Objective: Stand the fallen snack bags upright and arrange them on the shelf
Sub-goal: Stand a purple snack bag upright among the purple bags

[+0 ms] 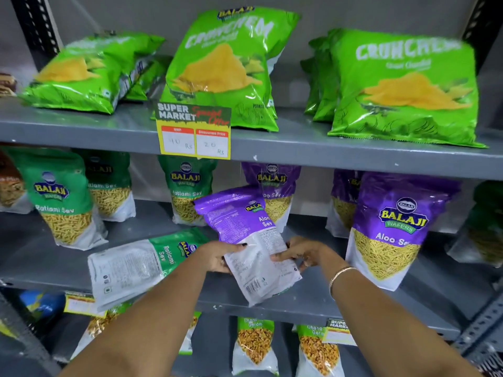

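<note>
A: Start at left of frame, pls. What is on the middle shelf (313,297)?

B: Far left, a green Ratlami Sev bag (64,202) stands upright, w/ a second one (111,186) behind it. Lower left of centre, a fallen Ratlami Sev bag (130,265) lies flat, back side up, its white end over the shelf front edge.

A: And the hands?

B: Left hand (217,257) is at centre, thumb on top of the purple Aloo Sev bag (245,238), fingers under it, so it is clamped on the bag's left edge. Right hand (302,254) grips the same bag at its right edge, fingers closed on the white lower part. A thin bracelet (340,276) is on that wrist.

A: How is this bag?

B: Tilted, purple top toward upper left, back side facing camera, bottom corner near the shelf front. If it touches the shelf, I cannot tell.

A: Right side?

B: An upright Aloo Sev bag (394,229) at right, just beside the right hand. Above, in upper part of frame, green Crunchem bags (402,85) lean on the top shelf, w/ a yellow price tag (194,131) at its edge, centre.
</note>
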{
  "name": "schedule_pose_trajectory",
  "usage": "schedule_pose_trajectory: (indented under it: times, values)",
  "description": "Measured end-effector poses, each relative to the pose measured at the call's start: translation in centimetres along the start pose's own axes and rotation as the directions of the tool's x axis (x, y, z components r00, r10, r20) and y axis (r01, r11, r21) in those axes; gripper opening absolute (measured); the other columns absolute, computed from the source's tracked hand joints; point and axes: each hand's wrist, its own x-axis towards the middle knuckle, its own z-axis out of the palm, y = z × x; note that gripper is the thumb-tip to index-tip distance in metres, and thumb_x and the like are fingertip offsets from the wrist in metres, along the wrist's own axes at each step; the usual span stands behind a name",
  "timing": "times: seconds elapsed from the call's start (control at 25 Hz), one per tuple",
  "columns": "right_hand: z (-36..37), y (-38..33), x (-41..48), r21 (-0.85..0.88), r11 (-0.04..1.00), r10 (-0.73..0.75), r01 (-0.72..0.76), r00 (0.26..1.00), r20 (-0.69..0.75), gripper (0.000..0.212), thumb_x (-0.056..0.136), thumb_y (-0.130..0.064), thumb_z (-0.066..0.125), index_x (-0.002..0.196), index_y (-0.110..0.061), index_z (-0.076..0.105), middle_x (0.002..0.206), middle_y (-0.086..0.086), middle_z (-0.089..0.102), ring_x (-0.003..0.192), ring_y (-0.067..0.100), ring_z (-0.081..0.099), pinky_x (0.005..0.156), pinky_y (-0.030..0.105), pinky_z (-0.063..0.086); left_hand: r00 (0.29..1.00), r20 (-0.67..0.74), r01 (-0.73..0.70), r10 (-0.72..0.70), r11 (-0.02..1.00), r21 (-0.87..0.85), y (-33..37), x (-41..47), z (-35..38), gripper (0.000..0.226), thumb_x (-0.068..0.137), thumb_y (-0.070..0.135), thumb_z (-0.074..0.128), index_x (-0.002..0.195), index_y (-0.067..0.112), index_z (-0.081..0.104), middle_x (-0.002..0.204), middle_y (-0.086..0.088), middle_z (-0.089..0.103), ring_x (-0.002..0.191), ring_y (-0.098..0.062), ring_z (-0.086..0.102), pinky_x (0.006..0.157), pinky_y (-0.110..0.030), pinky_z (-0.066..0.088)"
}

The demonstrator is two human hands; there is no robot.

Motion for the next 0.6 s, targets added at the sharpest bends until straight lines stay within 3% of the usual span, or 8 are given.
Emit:
schedule_pose_trajectory:
  times: [0.08, 0.16, 0.24, 0.32, 0.4, 0.52, 0.6]
  values:
    - [0.2, -0.3, -0.1, 0.059, 0.996, -0.062, 0.068, 0.993, -0.097, 0.074, 0.054, -0.031, 0.086, 0.117, -0.004, 0.057, 0.122, 0.020, 0.064, 0.098, 0.026, 0.063, 0.070, 0.035, 0.049, 0.994, 0.001, -0.106, 0.107, 0.991, 0.085, 1.1, 0.0, 0.0, 0.019, 0.079, 0.010, 0.069, 0.096, 0.010, 0.060, 0.093, -0.005, 0.064, 0.090, -0.020, 0.058, 0.089, -0.041, 0.047]
    - [0.5, 0.4, 1.6, 0.070, 0.986, -0.132, 0.153, 0.961, -0.245, 0.101, 0.031, -0.045, 0.090, 0.115, -0.003, 0.053, 0.119, 0.025, 0.063, 0.089, 0.025, 0.062, 0.064, 0.034, 0.049, 0.973, -0.042, -0.216, 0.225, 0.965, 0.151, 2.1, 0.6, 0.4, 0.036, 0.074, 0.009, 0.074, 0.107, 0.008, 0.060, 0.106, -0.007, 0.064, 0.099, -0.022, 0.057, 0.084, -0.038, 0.047]
    - [1.1, 1.4, 3.3, 0.033, 0.984, -0.147, 0.176, 0.902, -0.405, 0.114, 0.019, -0.053, 0.089, 0.115, -0.005, 0.052, 0.117, 0.020, 0.063, 0.101, 0.028, 0.063, 0.083, 0.040, 0.053, 0.922, -0.114, -0.327, 0.371, 0.901, 0.286, 2.9, 2.0, 0.8, 0.050, 0.063, 0.009, 0.082, 0.110, 0.002, 0.064, 0.111, -0.011, 0.068, 0.101, -0.023, 0.062, 0.084, -0.036, 0.049]
    - [2.3, 1.3, 2.8, 0.038, 0.975, -0.163, 0.220, 0.816, -0.554, 0.095, 0.030, -0.031, 0.091, 0.110, -0.002, 0.048, 0.117, 0.017, 0.056, 0.109, 0.031, 0.056, 0.095, 0.044, 0.048, 0.870, -0.115, -0.406, 0.479, 0.829, 0.384, 3.6, 3.5, 1.3, 0.058, 0.053, 0.011, 0.086, 0.106, -0.001, 0.068, 0.111, -0.018, 0.071, 0.104, -0.028, 0.066, 0.092, -0.040, 0.053]
    - [3.8, 1.3, 2.4, 0.121, 0.946, -0.145, 0.302, 0.725, -0.673, 0.073, 0.041, -0.006, 0.089, 0.098, -0.008, 0.044, 0.113, 0.019, 0.052, 0.107, 0.033, 0.053, 0.095, 0.046, 0.045, 0.838, -0.069, -0.460, 0.542, 0.768, 0.446, 4.1, 4.3, 1.8, 0.060, 0.047, 0.013, 0.086, 0.103, -0.002, 0.069, 0.109, -0.016, 0.072, 0.103, -0.026, 0.067, 0.093, -0.041, 0.052]
    - [5.2, 1.9, 2.9, 0.185, 0.905, -0.136, 0.382, 0.674, -0.726, 0.070, 0.045, 0.001, 0.085, 0.092, -0.018, 0.038, 0.109, 0.017, 0.051, 0.106, 0.033, 0.052, 0.094, 0.049, 0.046, 0.821, -0.007, -0.495, 0.571, 0.719, 0.488, 4.2, 4.9, 2.1, 0.047, 0.060, 0.002, 0.083, 0.104, -0.003, 0.069, 0.100, -0.006, 0.068, 0.094, -0.014, 0.060, 0.082, -0.025, 0.046]
    - [5.0, 1.9, 3.1, 0.168, 0.914, -0.146, 0.370, 0.685, -0.714, 0.069, 0.047, 0.000, 0.085, 0.094, -0.018, 0.038, 0.111, 0.016, 0.050, 0.108, 0.033, 0.051, 0.096, 0.047, 0.045, 0.840, -0.016, -0.465, 0.543, 0.734, 0.495, 3.8, 5.4, 1.7, 0.047, 0.060, 0.004, 0.082, 0.104, -0.003, 0.068, 0.099, -0.007, 0.068, 0.093, -0.015, 0.060, 0.080, -0.026, 0.046]
